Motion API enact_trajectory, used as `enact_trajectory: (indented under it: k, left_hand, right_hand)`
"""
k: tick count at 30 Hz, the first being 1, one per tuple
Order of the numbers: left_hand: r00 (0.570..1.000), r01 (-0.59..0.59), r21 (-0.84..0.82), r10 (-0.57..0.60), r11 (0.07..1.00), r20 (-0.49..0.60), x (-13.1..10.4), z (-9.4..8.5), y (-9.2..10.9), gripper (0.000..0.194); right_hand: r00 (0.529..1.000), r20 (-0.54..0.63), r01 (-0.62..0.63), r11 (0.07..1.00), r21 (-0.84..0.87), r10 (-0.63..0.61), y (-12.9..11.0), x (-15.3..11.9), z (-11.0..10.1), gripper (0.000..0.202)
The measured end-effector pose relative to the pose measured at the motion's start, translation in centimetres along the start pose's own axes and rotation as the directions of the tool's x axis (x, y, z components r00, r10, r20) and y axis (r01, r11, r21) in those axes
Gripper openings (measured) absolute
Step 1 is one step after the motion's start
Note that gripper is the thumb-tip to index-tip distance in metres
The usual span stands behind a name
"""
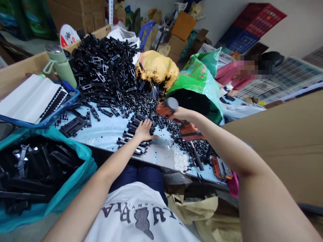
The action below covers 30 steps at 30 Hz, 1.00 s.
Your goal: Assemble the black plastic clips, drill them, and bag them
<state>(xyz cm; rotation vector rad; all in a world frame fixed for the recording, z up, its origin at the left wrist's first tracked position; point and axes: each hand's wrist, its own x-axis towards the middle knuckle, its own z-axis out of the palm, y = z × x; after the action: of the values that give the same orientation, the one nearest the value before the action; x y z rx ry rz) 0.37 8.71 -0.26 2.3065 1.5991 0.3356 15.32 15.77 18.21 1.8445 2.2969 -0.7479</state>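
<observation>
My left hand point(144, 131) lies with fingers spread on a row of black plastic parts point(131, 129) lined up side by side at the table's front. In my right hand point(180, 114) is a cordless drill point(165, 108), orange and dark, blurred by motion. Its body points left, over the far end of the row, and its tip is too smeared to make out. Small black pieces and screws point(148, 108) are scattered under and behind the drill. A hammer point(196, 156) rests among the small pieces right of the row.
A big heap of black parts point(101, 74) fills the back left, beside a green bottle point(60, 64). A yellow sack point(157, 69) and a green bag point(199, 87) stand behind. A teal bag point(85, 153) of parts is at left, a battery pack point(220, 168) at right. Another person point(230, 75) sits at the far right.
</observation>
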Motion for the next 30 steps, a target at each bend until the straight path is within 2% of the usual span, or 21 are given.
enact_trajectory:
  k: [2, 5, 8, 11, 14, 19, 26, 30]
  left_hand:
    - [1.000, 0.003, 0.006, -0.003, 1.000, -0.005, -0.1, 0.1, -0.1, 0.099]
    - [1.000, 0.016, 0.011, -0.016, 1.000, -0.022, -0.1, 0.4, -0.2, 0.098]
    - [0.999, 0.000, -0.001, -0.001, 1.000, -0.051, 0.0, 0.9, -0.4, 0.097]
    - [0.997, -0.019, -0.019, 0.017, 1.000, -0.078, 0.2, 1.3, -0.6, 0.097]
    - [0.998, -0.017, -0.027, 0.015, 0.999, -0.060, 0.3, 1.5, -0.6, 0.098]
    - [0.999, 0.012, -0.026, -0.013, 1.000, -0.040, 0.1, 1.2, -0.4, 0.100]
    - [1.000, 0.001, -0.028, -0.001, 1.000, -0.012, 0.4, 0.6, -0.3, 0.100]
    - [0.998, 0.031, -0.030, -0.029, 0.999, 0.058, -0.1, -0.3, 0.2, 0.102]
  right_hand:
    - [0.989, 0.149, 0.006, 0.994, -0.109, 0.010, -4.1, 3.0, 0.9, 0.021]
    - [0.980, 0.196, 0.026, 0.973, -0.229, 0.019, -8.0, 6.3, 1.6, 0.019]
    - [0.969, 0.246, 0.056, 0.948, -0.312, 0.024, -9.5, 8.4, 1.7, 0.020]
    - [0.941, 0.337, 0.114, 0.920, -0.375, 0.020, -9.7, 9.6, 1.7, 0.019]
    - [0.944, 0.330, 0.147, 0.899, -0.412, -0.003, -9.6, 9.4, 2.0, 0.021]
    - [0.960, 0.278, 0.155, 0.893, -0.423, -0.035, -10.0, 7.1, 2.6, 0.021]
    - [0.925, 0.377, 0.212, 0.878, -0.429, -0.039, -11.6, 5.7, 3.5, 0.014]
    - [0.937, 0.344, 0.233, 0.831, -0.506, -0.054, -12.5, 4.8, 4.2, 0.016]
